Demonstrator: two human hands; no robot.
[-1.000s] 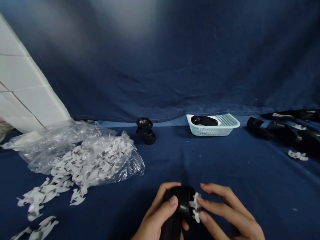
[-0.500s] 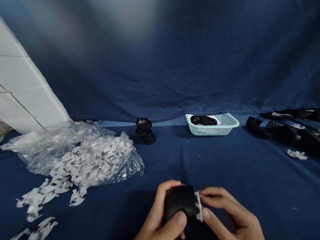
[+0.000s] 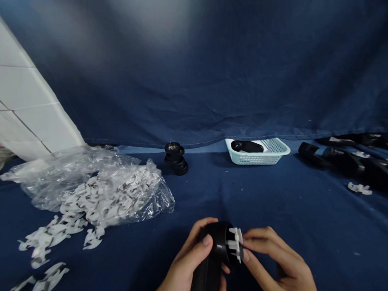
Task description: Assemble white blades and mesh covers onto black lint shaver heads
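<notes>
My left hand (image 3: 187,265) is extending from the near edge, fingers wrapping around one black housing (image 3: 217,246), thumb lying along its upper side; the housing is sitting at near centre, its round end facing right. My right hand (image 3: 283,263) is angling in from near right, thumb and fingertips pinching one white clip (image 3: 237,242) at that end, prongs pointing left; I cannot tell how deep they are going. Counts: two loose pieces (image 3: 49,281) are lying near left; the white pile (image 3: 111,195), spilling from one clear bag (image 3: 164,200), is exceeding my count. One black stack (image 3: 176,158) is standing far centre, layers blurring. One pale basket (image 3: 258,159) is holding a black part (image 3: 252,147). Dark parts (image 3: 346,161) are crowding far right, uncounted; one white piece (image 3: 359,188) is lying just nearer.
</notes>
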